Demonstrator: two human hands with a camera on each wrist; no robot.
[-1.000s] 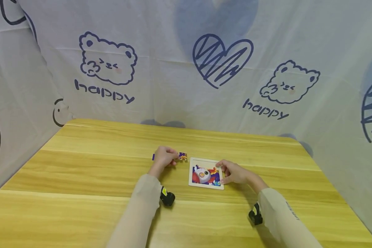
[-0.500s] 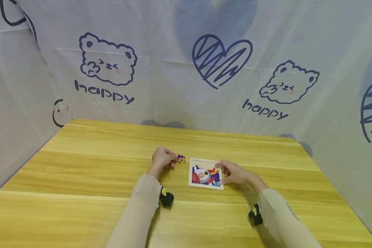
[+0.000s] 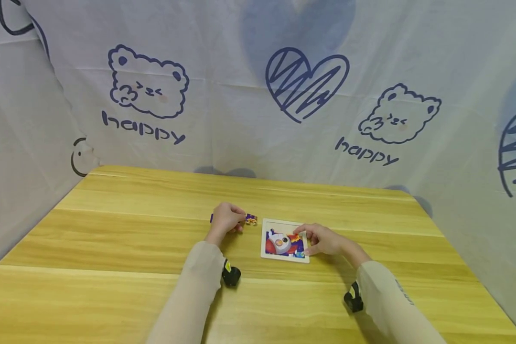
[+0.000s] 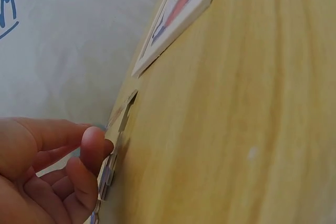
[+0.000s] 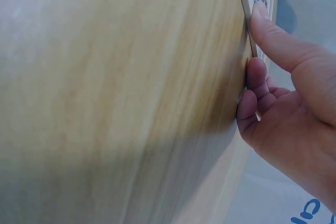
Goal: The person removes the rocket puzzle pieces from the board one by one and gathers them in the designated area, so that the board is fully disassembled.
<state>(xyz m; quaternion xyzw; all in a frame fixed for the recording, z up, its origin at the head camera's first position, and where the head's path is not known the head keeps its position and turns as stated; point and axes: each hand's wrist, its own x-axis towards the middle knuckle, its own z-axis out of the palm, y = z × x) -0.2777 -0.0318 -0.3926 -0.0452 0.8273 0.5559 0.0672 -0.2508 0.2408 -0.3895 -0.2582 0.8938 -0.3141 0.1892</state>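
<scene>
My left hand (image 3: pixel 228 218) is left of the puzzle board, its thumb and index finger pinching a small jigsaw piece (image 3: pixel 251 219) with purple and orange print. In the left wrist view, more thin jigsaw pieces (image 4: pixel 107 174) lie along the table under the fingers, partly hidden. The square wooden puzzle board (image 3: pixel 284 260) has a pale rim and a partly filled picture of a white-faced figure with red and purple; bare wood shows along its top. My right hand (image 3: pixel 322 239) holds the board's right side, thumb at the lower edge, index finger reaching over the upper right corner.
A wood-grain table (image 3: pixel 124 248) spreads around both hands. Behind it hangs a pale cloth (image 3: pixel 223 124) printed with bears and a heart. A black wrist camera (image 3: pixel 231 275) sits on the left wrist, another camera (image 3: pixel 353 298) on the right.
The left hand has shifted slightly left and down with the jigsaw piece, which now lies a little lower. The right index finger has slid slightly left over the board.
</scene>
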